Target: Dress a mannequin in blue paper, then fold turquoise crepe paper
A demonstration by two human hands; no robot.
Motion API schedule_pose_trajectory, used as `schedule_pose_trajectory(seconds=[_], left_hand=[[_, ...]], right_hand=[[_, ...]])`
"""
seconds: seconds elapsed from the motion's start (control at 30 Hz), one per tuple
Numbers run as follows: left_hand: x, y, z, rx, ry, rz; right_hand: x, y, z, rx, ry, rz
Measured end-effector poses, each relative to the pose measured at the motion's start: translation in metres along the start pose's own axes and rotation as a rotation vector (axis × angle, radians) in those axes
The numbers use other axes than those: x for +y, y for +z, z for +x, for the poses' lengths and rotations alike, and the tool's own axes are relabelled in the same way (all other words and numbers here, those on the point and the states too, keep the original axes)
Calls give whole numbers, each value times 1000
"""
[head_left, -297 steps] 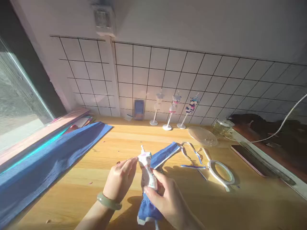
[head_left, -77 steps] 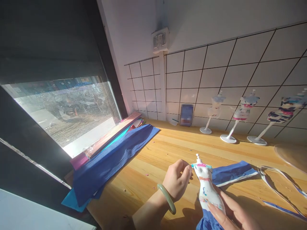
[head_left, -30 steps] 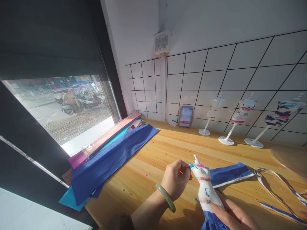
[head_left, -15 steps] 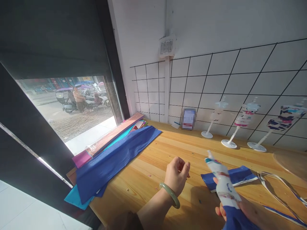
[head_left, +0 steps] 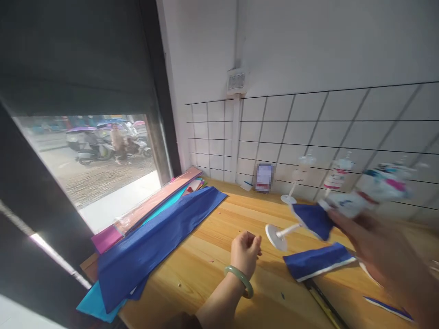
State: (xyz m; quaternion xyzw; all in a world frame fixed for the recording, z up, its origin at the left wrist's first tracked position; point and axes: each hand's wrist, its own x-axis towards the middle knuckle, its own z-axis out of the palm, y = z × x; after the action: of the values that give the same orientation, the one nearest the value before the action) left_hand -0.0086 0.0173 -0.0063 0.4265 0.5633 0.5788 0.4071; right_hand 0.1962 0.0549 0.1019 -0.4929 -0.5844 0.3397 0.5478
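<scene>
My right hand [head_left: 380, 256] holds a small white mannequin figure [head_left: 356, 201] with coloured marks and a blue paper skirt [head_left: 313, 220]. It is lifted off the table and tilted sideways, its white round base [head_left: 274, 235] pointing left. The figure is blurred by motion. My left hand [head_left: 244, 249], with a green bangle on the wrist, hovers loosely curled over the wooden table [head_left: 212, 256] and holds nothing. A blue paper strip with a white edge [head_left: 317, 261] lies on the table below the figure.
Long blue paper sheets [head_left: 151, 244] over teal and pink ones lie at the left by the window [head_left: 92, 160]. Two small mannequin stands [head_left: 295, 176] [head_left: 338, 176] and a small card [head_left: 263, 177] line the tiled wall. A thin blue strip [head_left: 387, 308] lies at the right.
My right hand has lifted the figure off the table, swung it right and tipped it sideways so its base shows. My left hand let go of it and drew back. The view brightened less harshly.
</scene>
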Motion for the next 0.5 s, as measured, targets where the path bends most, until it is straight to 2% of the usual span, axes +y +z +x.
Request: schedule_pose_trajectory(seconds=[0.1,0.23,0.5], left_hand=[[-3,-2,5,-3,-9,-27],[-8,-1,13,-10,-10,-48],[-13,-1,19,-3,-21,-22]], right_hand=[[-4,19,31,-20,-110,34],[15,28,67,-63,-128,-79],[46,38,93,-192,-149,-130]])
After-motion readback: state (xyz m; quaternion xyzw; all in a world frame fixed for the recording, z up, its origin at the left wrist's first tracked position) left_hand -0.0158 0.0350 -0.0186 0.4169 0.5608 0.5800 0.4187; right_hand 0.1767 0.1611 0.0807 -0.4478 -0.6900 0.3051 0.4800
